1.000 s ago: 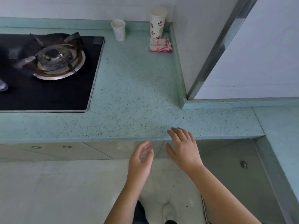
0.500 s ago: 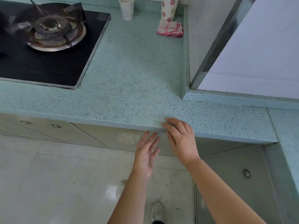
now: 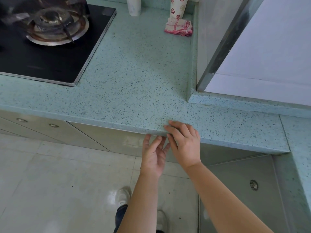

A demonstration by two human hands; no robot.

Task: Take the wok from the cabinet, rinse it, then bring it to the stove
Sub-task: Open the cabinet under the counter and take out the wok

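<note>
At counter (image 3: 134, 91) edge we have right hand (image 3: 184, 143) fingers together on the lip, left hand (image 3: 154, 155) fingers loosely spread at cabinet (image 3: 109, 137) top. Stove (image 3: 42, 61) far left; wok: can't tell where.

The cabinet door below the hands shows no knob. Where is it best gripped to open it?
Probably grip the cabinet door by its top edge, hooking the fingertips in from the front, just under the countertop lip. Its face is flat with no knob in view, so that gap seems the only purchase. The left hand reaches toward it.
</note>
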